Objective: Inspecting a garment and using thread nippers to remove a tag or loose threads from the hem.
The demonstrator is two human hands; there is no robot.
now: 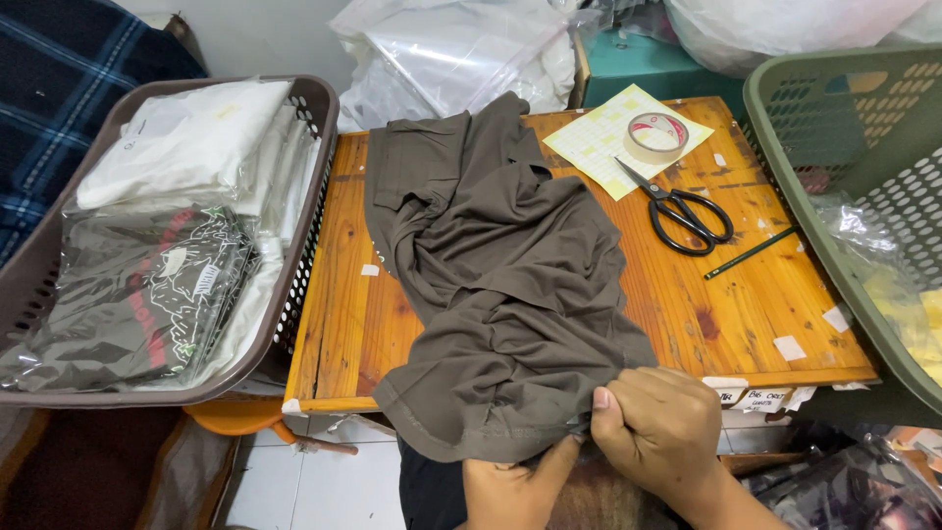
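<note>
We see a low orange-brown wooden counter (pixel 706 304) filling the middle of the frame, and across it, from upper centre down to the lower edge, lies a crumpled dark olive-brown fabric garment (pixel 500 285). Its hem hangs over the near edge of the counter at the bottom centre.

At the left of the frame stands a brown perforated plastic basket (pixel 319 108), filled with folded clothes sealed in clear plastic bags (pixel 157 285). At the right edge rises a green perforated plastic basket (pixel 785 128), with a clear bag inside it. Along the top of the frame we find a heap of clear plastic bags (pixel 461 49) and a teal box (pixel 648 64).

On the upper right part of the counter lies a pale yellow squared paper sheet (pixel 599 147), with a roll of tan adhesive tape (pixel 655 135) resting on it. Black-handled scissors (pixel 682 211) lie just below the tape, partly on the sheet, and a thin dark green pencil (pixel 751 252) lies to their right.

At the bottom centre, the right hand (pixel 662 427) has its grip closed on the garment's hem, thumb pressed over the bunched cloth. The left hand (pixel 515 486), just beside it and lower, also pinches the hem from underneath, thumb up against the fabric.
</note>
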